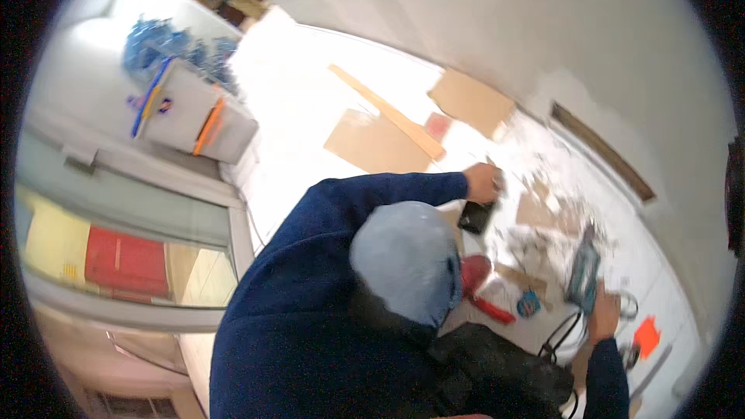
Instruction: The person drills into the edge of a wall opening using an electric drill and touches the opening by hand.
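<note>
Neither of my own hands can be made out. A co-worker in a grey cap and dark blue jacket bends low in front of me, back toward me. That person's left hand reaches to the floor beside a small dark block-like object; whether it grips anything is unclear. The co-worker's right hand is at the rear end of a teal corded power tool, which lies with its narrow end pointing toward the wall. Near it are a round blue object and a red-handled tool.
Dust and broken bits litter the white floor by the wall. A wooden plank crosses a cardboard sheet. A long recess runs along the wall. A taped box and blue plastic stand left, near a glazed frame.
</note>
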`<action>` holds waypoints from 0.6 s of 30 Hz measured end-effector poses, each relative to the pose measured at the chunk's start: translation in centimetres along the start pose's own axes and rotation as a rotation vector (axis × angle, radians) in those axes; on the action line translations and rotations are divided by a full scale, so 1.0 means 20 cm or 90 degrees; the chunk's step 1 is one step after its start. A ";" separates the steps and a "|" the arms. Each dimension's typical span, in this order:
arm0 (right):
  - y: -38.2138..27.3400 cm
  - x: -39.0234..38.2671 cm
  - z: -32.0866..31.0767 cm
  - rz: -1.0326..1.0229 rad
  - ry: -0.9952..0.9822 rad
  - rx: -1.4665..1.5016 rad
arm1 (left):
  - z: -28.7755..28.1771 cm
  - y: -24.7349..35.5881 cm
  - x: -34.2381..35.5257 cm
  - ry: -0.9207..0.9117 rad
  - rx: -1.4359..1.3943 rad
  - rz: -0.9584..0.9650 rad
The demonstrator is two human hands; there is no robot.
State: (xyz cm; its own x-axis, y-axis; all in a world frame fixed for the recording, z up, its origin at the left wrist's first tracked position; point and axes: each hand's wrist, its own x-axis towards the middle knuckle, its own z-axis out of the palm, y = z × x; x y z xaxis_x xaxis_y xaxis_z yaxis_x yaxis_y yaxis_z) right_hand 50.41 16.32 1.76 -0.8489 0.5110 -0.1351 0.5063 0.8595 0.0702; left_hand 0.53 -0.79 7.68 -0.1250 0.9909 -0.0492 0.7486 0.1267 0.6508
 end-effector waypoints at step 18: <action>-0.07 -0.16 -0.43 0.361 0.132 0.188 | 1.05 0.80 0.99 -0.230 -0.906 -0.411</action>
State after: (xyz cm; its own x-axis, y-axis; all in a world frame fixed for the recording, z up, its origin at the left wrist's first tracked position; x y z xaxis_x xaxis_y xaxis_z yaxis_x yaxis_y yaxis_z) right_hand 51.12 13.44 10.69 -0.4362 0.8990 0.0385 0.8776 0.4345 -0.2025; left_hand 23.62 21.87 1.27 0.1431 0.7751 -0.6154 -0.5782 0.5702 0.5836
